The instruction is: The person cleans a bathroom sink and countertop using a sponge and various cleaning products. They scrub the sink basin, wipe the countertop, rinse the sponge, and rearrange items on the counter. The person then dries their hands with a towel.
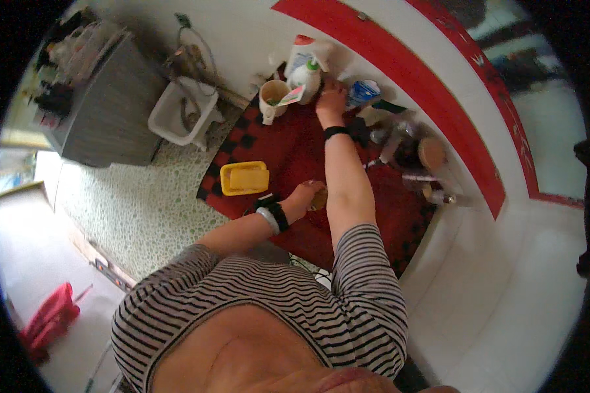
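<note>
My left hand is low over the red tablecloth, its fingers around a small brownish object that is partly hidden by my right forearm. My right hand reaches to the far side of the table, beside a white pump bottle with a green top; whether its fingers grip anything cannot be told. Left of that bottle stands a beige mug with a tube leaning at its rim. A yellow plastic tray with a yellow block in it lies left of my left hand.
Behind the pump bottle is a white bottle with a red top. A blue-and-white container stands to the right, with jars and small bottles beyond. A white basin and a grey cabinet are at the left; the wall borders the table's right side.
</note>
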